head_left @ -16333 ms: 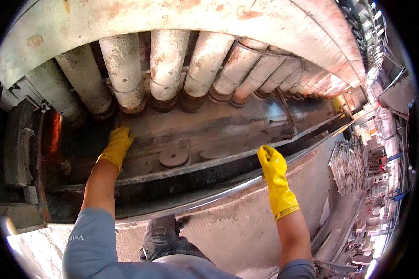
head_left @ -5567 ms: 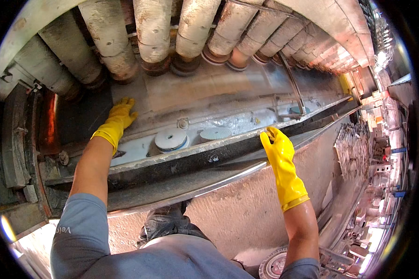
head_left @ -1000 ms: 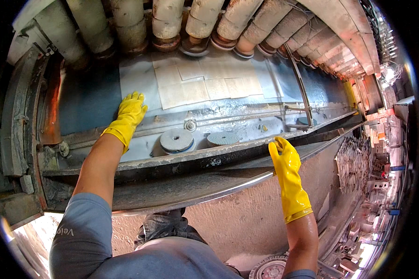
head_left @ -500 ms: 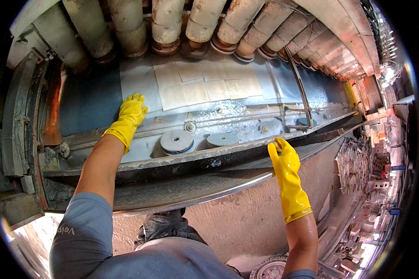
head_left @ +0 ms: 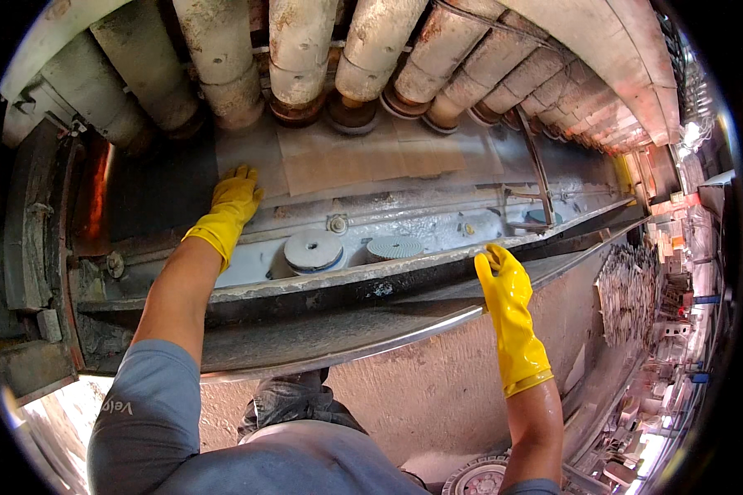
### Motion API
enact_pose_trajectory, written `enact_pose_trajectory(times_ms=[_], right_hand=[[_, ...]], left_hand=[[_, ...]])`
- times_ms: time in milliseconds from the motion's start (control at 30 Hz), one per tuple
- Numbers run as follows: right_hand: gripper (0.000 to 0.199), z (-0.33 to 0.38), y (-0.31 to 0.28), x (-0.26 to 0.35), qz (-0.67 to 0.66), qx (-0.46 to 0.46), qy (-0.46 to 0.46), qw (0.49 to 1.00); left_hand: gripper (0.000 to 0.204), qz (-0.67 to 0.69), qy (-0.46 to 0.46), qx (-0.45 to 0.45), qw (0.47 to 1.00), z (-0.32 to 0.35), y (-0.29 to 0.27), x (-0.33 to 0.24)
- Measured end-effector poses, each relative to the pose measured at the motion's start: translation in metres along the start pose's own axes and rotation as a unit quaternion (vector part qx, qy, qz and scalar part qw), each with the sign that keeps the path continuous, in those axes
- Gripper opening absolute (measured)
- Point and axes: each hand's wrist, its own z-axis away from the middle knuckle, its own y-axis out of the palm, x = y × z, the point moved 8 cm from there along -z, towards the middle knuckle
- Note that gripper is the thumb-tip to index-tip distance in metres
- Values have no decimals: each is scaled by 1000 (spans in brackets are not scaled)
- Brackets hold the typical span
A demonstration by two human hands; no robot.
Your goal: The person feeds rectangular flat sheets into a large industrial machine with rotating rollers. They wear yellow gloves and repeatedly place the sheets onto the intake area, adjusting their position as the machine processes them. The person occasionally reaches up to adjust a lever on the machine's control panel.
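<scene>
My left hand (head_left: pixel 233 202), in a yellow rubber glove, lies palm down with its fingers stretched out over the near edge of a pale flat sheet (head_left: pixel 252 157) on the dark machine bed (head_left: pixel 157 186). Flat brownish rectangular pieces (head_left: pixel 371 161) lie side by side to the right of that hand. In a matching yellow glove, my right hand (head_left: pixel 502 268) is beside the long metal rim (head_left: pixel 421 262) of the machine. Its fingers are curled toward the thumb; whether anything is between them I cannot make out. Between my hands, a thick round disc (head_left: pixel 314 250) and a ridged round pad (head_left: pixel 395 247) lie on the wet ledge.
A row of thick, stained cylinders (head_left: pixel 299 62) with round lower ends hangs over the bed. A slanting metal bar (head_left: pixel 537 165) crosses it at the right. A trough (head_left: pixel 347 318) runs along my side. Many stacked thin pieces (head_left: pixel 627 289) stand at the far right.
The row of cylinders has moved toward me over the bed. The bed and the pieces on it look darker. Both my hands have stayed in place.
</scene>
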Motion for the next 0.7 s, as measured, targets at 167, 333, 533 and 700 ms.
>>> enact_pose_trajectory(times_ms=[167,333,533,700], right_hand=[[50,-3,0,3,5,-4,-8,1000],[51,-5,1,6,-10,0,-8,1000],[51,-8,1,10,-8,-7,-17,1000],[52,-13,1,15,-18,-10,-16,1000]], left_hand=[[63,-1,6,-3,1000,-3,-1,1],[63,1,18,-21,1000,-9,4,6],[64,8,25,-41,999,-18,11,13],[63,6,27,-37,999,-21,7,17]])
